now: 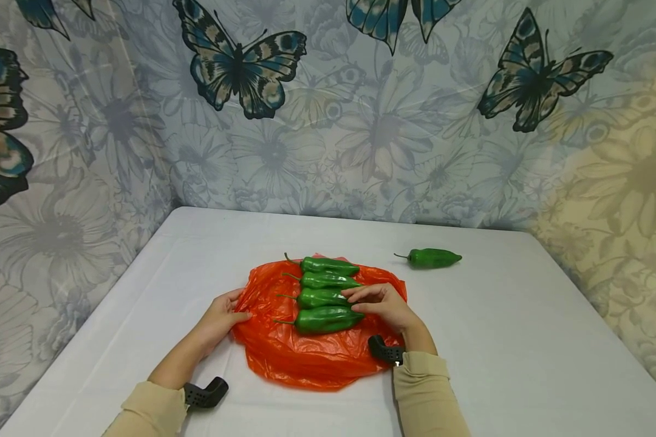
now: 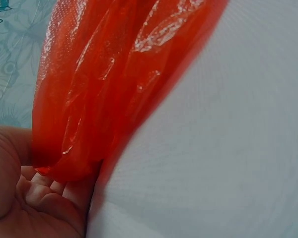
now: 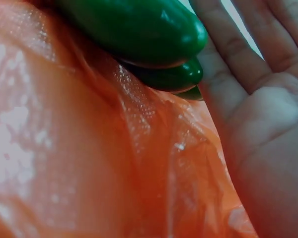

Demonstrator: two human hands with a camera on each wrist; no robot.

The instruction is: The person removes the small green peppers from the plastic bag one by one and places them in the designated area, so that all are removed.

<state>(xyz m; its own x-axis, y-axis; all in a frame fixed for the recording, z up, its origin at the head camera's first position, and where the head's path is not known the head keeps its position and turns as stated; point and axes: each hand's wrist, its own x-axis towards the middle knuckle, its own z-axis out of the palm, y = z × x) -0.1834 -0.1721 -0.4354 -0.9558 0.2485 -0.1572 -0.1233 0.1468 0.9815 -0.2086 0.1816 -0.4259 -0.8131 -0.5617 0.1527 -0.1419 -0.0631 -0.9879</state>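
An orange-red plastic bag (image 1: 328,364) lies spread on the white table. Several green peppers (image 1: 328,320) lie on it in a neat column, stems to the left and tips to the right. My left hand (image 1: 222,315) pinches the bag's left edge between thumb and fingers; the left wrist view shows the bunched plastic (image 2: 84,124) running into that hand (image 2: 44,198). At the pepper tips is my right hand (image 1: 382,305), its fingers extended over the right ends of the middle ones. Up close, the right palm (image 3: 268,119) faces the rounded pepper ends (image 3: 154,29), fingers loosely straight.
One more green pepper (image 1: 433,258) lies by itself on the table (image 1: 497,340), behind and to the right of the bag. Butterfly-and-flower patterned cloth (image 1: 361,133) rises behind the table and along its left side. Each wrist wears a black device (image 1: 206,393).
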